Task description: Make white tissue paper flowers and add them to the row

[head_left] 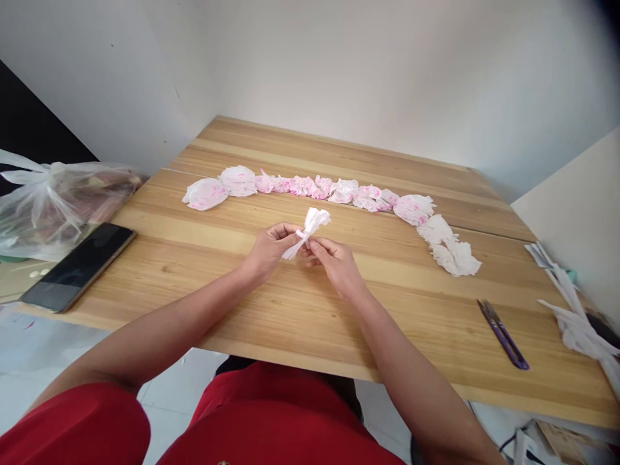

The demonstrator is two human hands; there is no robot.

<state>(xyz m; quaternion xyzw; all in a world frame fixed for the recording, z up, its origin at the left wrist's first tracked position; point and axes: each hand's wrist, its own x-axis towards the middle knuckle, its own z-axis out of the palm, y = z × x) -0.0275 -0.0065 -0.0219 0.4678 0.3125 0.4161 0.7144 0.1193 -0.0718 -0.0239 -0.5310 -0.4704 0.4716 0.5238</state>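
Observation:
Both hands meet over the middle of the wooden table (290, 303). My left hand (268, 248) and my right hand (334, 261) pinch a small white paper flower (310, 229) between their fingertips, its ruffled head pointing up and away and its narrow stem between the fingers. Beyond the hands a row of several white and pink paper flowers (329, 190) runs across the table and curves toward the right.
A dark phone (80, 265) lies near the left edge. A clear plastic bag (53, 200) sits off the table at the left. Purple snips (504, 334) lie at the right front, with white paper strips (571, 303) at the right edge. Walls close the back.

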